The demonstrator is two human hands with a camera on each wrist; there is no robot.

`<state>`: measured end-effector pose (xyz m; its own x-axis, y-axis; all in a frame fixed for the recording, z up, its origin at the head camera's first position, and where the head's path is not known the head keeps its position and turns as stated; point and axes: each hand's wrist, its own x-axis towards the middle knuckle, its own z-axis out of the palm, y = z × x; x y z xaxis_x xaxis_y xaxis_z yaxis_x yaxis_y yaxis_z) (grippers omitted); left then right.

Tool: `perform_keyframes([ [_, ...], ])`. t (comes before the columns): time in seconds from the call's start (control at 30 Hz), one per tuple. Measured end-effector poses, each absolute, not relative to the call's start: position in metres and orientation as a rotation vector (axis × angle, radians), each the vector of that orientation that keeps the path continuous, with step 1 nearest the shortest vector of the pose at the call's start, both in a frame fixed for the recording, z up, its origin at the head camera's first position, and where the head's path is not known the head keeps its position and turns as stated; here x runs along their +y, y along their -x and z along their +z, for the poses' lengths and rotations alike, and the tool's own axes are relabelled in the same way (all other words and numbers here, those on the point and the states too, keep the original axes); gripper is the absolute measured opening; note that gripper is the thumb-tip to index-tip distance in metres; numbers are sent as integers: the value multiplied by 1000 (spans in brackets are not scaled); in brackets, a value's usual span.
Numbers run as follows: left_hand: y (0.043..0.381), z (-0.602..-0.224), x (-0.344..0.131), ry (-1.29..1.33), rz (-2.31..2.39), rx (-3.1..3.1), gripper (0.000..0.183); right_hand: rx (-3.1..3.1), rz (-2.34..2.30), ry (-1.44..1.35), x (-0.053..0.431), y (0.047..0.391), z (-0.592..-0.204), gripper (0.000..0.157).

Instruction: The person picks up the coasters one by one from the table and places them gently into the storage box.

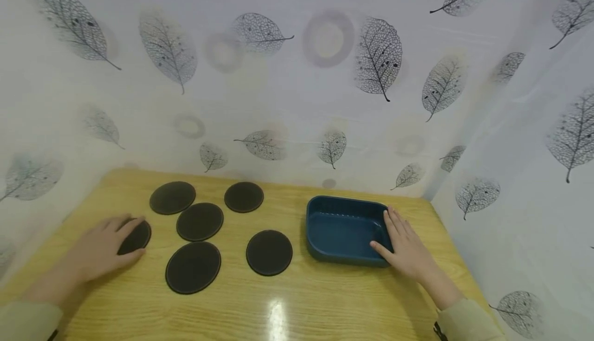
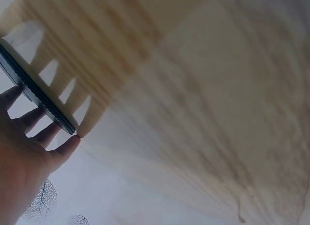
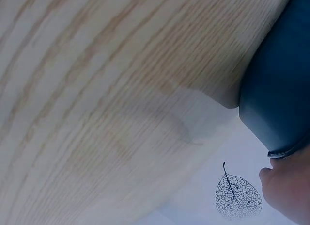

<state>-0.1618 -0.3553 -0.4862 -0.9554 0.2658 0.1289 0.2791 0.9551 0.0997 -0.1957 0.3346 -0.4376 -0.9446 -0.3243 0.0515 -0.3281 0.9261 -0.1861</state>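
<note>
My left hand (image 1: 104, 243) is at the table's left side, its fingers spread over a black round coaster (image 1: 138, 238) that it partly hides. In the left wrist view its fingertips touch this dark coaster (image 2: 41, 99). On the right, my other hand (image 1: 408, 248) rests on the right rim of a dark blue rectangular box (image 1: 345, 227), the thumb reaching over its inside. The right wrist view gives the box's outer wall (image 3: 278, 84), with only part of that hand beside its rim.
More black coasters lie flat between the hands: one at the back left (image 1: 172, 197), one near the front (image 1: 193, 268), one close to the box (image 1: 269, 252), and others. Leaf-patterned cloth (image 1: 297, 88) hangs behind and beside the wooden table (image 1: 334, 299).
</note>
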Motion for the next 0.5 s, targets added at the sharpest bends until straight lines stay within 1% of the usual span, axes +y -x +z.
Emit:
perform_keyframes([
  [0.17,164,-485,-356,419,-178,-2978,80,-3089,344,-504,335,197,-437,99],
  [0.5,166,-479,-355,415,-186,-2969,81,-3114,359,-479,335,198,-438,103],
])
